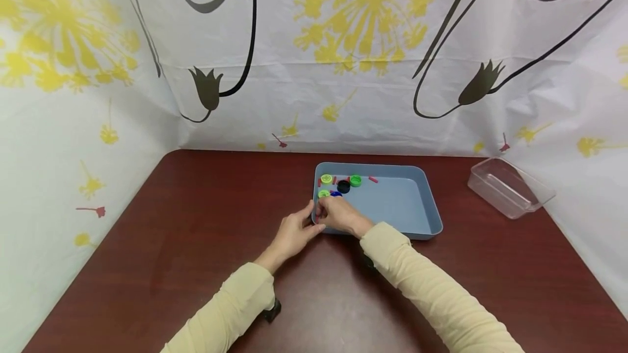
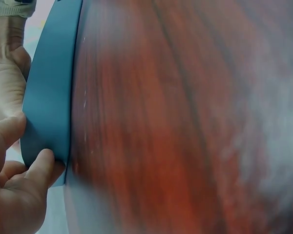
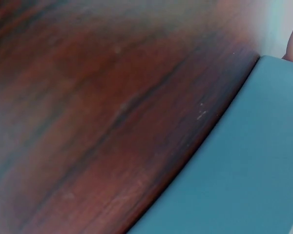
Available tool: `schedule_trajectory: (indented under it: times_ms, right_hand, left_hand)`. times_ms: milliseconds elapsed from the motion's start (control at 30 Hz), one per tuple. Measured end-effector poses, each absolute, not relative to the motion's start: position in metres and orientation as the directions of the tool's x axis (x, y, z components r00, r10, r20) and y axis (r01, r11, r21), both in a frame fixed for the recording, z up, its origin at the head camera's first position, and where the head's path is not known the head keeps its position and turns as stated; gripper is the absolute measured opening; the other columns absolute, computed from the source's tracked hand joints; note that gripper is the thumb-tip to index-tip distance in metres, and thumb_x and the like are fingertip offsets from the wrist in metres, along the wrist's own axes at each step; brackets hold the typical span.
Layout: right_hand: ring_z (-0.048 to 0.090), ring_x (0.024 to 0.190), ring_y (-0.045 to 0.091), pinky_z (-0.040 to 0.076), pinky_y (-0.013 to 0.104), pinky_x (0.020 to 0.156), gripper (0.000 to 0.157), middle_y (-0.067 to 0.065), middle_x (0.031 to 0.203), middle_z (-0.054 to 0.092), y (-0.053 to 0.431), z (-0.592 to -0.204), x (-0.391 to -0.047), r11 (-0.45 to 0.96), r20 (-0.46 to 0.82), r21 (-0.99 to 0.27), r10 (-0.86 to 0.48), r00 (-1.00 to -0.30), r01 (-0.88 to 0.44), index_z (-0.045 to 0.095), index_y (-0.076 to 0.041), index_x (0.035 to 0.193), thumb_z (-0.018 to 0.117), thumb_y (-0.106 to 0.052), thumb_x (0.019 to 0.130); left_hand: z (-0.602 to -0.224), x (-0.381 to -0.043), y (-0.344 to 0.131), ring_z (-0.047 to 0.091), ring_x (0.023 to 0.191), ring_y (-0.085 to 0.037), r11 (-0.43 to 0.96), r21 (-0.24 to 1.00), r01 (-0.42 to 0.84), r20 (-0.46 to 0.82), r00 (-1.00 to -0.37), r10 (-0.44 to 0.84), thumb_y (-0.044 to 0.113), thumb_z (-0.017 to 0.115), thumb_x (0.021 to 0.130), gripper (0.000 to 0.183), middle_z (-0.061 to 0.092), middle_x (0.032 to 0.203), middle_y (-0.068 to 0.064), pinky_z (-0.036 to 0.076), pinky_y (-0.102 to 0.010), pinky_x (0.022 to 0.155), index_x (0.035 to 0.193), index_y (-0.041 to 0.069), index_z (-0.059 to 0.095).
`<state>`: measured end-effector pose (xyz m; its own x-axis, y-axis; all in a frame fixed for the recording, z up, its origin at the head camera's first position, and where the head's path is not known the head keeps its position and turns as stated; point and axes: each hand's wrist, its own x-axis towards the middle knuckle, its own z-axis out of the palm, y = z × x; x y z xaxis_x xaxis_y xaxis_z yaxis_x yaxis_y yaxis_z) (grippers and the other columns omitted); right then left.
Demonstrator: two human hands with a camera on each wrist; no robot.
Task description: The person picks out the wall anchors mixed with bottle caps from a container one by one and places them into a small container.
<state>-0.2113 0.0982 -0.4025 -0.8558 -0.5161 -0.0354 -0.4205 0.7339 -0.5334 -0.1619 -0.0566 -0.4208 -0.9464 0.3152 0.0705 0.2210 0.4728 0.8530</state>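
Note:
A blue-grey tray (image 1: 402,206) lies on the table with small round caps and short red sticks in its left part. My left hand (image 1: 291,235) holds the tray's near-left corner, thumb against the front wall and fingers at the left side. Inside that corner, my right hand (image 1: 338,214) has its fingers curled and pinches a small red stick (image 1: 316,219), mostly hidden by the fingers. Just beyond lie a blue cap (image 1: 336,194) and a light green cap (image 1: 324,193). Farther back are a black cap (image 1: 343,186), a yellow-green cap (image 1: 326,179) and a green cap (image 1: 355,181).
On the right of the dark red-brown table (image 1: 221,195), a clear plastic box (image 1: 507,189) stands near the edge. A single red stick (image 1: 373,180) lies apart near the tray's back wall. Patterned white sheeting (image 1: 304,108) hangs behind and at both sides.

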Motion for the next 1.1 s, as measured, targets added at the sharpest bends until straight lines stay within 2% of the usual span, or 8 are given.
schedule_trajectory:
  times_ms: [233,433,600,733,900,967,1100]
  right_hand:
    - [0.054,0.061,0.007,0.046,0.019,0.058,0.009,0.003,0.07,0.063,0.114,-0.403,-0.206,0.701,0.032,-0.57,-0.502,-0.864,-0.429,0.063,-0.002,0.087,0.069,-0.004,0.08]
    - [0.052,0.058,0.005,0.045,0.018,0.054,0.012,0.002,0.067,0.06,0.124,-0.396,-0.208,0.627,0.111,-0.664,-0.456,-0.883,-0.408,0.062,-0.001,0.088,0.07,-0.004,0.079]
    - [0.051,0.058,0.006,0.044,0.018,0.055,0.013,0.007,0.068,0.06,0.165,-0.385,-0.207,0.605,0.242,-0.677,-0.356,-0.903,-0.42,0.063,0.002,0.089,0.069,0.001,0.077]
    - [0.052,0.057,0.004,0.044,0.018,0.056,0.016,0.008,0.068,0.063,0.207,-0.372,-0.206,0.66,0.35,-0.646,-0.19,-0.917,-0.383,0.064,0.001,0.091,0.071,-0.002,0.077]
    - [0.049,0.052,-0.008,0.039,0.012,0.05,0.016,0.011,0.068,0.066,0.268,-0.361,-0.206,0.718,0.435,-0.652,0.092,-0.896,-0.243,0.064,0.0,0.093,0.072,-0.007,0.08]
    - [0.045,0.051,-0.011,0.036,0.011,0.049,0.017,0.005,0.066,0.064,0.292,-0.362,-0.207,0.715,0.455,-0.675,0.209,-0.866,-0.182,0.064,0.0,0.094,0.071,-0.009,0.082]
    - [0.041,0.05,-0.012,0.033,0.013,0.051,0.021,-0.018,0.062,0.051,0.334,-0.37,-0.203,0.716,0.448,-0.697,0.396,-0.801,-0.035,0.064,-0.001,0.096,0.07,-0.018,0.084]
  left_hand:
    - [-0.426,-0.159,-0.05,0.051,0.121,-0.026,0.434,0.881,0.192,0.054,-0.949,0.31,0.017,0.063,0.091,0.065,0.037,0.145,-0.02,0.052,-0.03,0.087,0.144,-0.003,0.031]
    - [-0.426,-0.158,-0.06,0.053,0.12,-0.028,0.469,0.866,0.174,0.055,-0.965,0.257,0.016,0.066,0.089,0.066,0.036,0.146,-0.019,0.05,-0.036,0.09,0.142,-0.004,0.033]
    - [-0.424,-0.16,-0.052,0.05,0.123,-0.027,0.45,0.879,0.156,0.034,-0.963,0.268,0.017,0.066,0.089,0.067,0.035,0.148,-0.016,0.048,-0.037,0.092,0.144,-0.002,0.032]
    - [-0.422,-0.16,-0.05,0.049,0.124,-0.027,0.433,0.888,0.156,0.031,-0.959,0.281,0.017,0.065,0.089,0.068,0.035,0.148,-0.016,0.047,-0.038,0.093,0.145,-0.001,0.03]
    - [-0.421,-0.16,-0.049,0.049,0.124,-0.027,0.423,0.893,0.153,0.034,-0.96,0.276,0.016,0.065,0.089,0.068,0.035,0.147,-0.017,0.048,-0.038,0.093,0.145,-0.001,0.03]
    - [-0.421,-0.16,-0.049,0.05,0.123,-0.027,0.426,0.893,0.146,0.028,-0.962,0.27,0.016,0.065,0.089,0.068,0.036,0.147,-0.017,0.048,-0.038,0.092,0.145,0.0,0.03]
    - [-0.423,-0.159,-0.052,0.05,0.123,-0.027,0.445,0.886,0.134,0.015,-0.965,0.262,0.017,0.066,0.089,0.069,0.036,0.147,-0.016,0.048,-0.038,0.092,0.145,0.0,0.03]
